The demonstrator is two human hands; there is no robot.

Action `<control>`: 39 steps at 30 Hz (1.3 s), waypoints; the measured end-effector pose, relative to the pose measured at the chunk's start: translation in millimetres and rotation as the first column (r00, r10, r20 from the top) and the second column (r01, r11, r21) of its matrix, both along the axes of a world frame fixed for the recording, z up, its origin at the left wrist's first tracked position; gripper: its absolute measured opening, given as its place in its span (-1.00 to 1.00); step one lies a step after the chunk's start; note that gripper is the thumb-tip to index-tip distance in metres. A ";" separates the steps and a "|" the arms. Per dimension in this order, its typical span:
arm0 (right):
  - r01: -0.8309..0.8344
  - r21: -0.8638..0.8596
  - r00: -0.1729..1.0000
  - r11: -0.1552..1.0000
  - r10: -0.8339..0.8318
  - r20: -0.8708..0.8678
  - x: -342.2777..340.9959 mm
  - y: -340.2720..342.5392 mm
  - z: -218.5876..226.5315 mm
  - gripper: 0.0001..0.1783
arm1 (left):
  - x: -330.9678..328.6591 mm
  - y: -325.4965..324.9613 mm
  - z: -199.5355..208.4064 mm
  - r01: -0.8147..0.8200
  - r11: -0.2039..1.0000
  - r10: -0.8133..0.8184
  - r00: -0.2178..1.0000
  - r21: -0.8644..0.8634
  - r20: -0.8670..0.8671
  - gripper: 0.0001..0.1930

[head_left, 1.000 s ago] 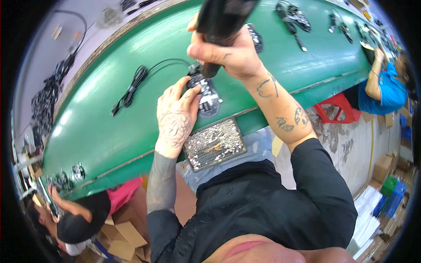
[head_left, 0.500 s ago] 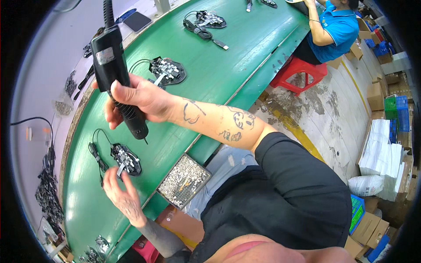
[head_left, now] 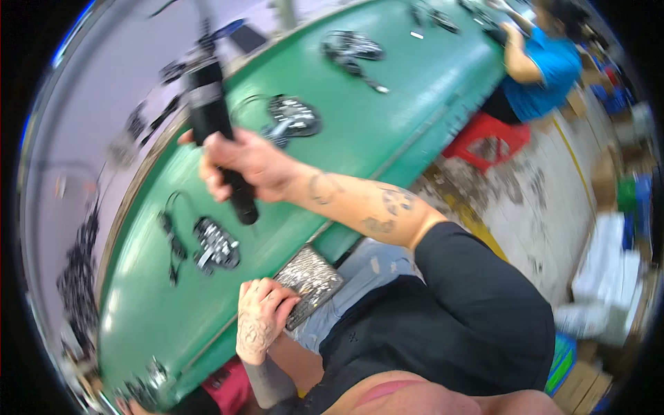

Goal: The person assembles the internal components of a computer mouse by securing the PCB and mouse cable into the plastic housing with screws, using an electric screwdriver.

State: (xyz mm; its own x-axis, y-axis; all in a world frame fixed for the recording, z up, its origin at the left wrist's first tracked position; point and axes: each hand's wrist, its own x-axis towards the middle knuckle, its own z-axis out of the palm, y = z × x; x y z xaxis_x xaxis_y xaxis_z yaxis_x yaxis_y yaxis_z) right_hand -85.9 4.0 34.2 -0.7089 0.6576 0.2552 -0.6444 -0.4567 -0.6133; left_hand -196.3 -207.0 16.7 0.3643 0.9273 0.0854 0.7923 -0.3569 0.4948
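My right hand [head_left: 252,162] grips a black electric screwdriver [head_left: 214,117], held over the green bench with its tip pointing down. My left hand [head_left: 261,311] rests at the left edge of a dark tray [head_left: 319,299] full of small silvery screws. Its fingers are bent over the rim, and whatever lies between the fingertips is hidden. Left of the tray, an opened computer mouse [head_left: 216,242] with exposed inner parts lies on the bench, its coiled cable [head_left: 171,238] beside it. Another opened mouse [head_left: 295,116] sits just beyond my right hand.
Farther along the green bench [head_left: 408,90] lies another opened mouse with its cable [head_left: 353,47]. A co-worker in a blue shirt [head_left: 550,76] sits on a red stool [head_left: 487,142] at the far right. Cartons and white sacks [head_left: 598,270] stand on the floor.
My left hand has left the near mouse and moved right to the screw tray. The scene has shifted slightly right and blurred; my right hand still holds the screwdriver.
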 end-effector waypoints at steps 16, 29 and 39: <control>-0.149 0.057 0.978 0.987 0.156 -0.138 28.4 13.2 -2.7 -0.22 | 10.2 -22.4 -25.9 -0.204 0.953 0.213 0.977 0.225 -0.015 -0.78; -0.300 0.060 0.941 0.952 0.305 -0.148 18.4 -9.5 0.8 -0.23 | 15.0 -23.4 -21.6 -0.251 0.921 0.223 0.967 0.296 0.125 -0.84; -0.444 0.067 0.855 0.894 0.444 -0.269 2.7 -16.3 5.3 -0.21 | 8.1 8.4 -13.5 -0.288 0.912 0.182 0.923 0.293 0.340 -0.82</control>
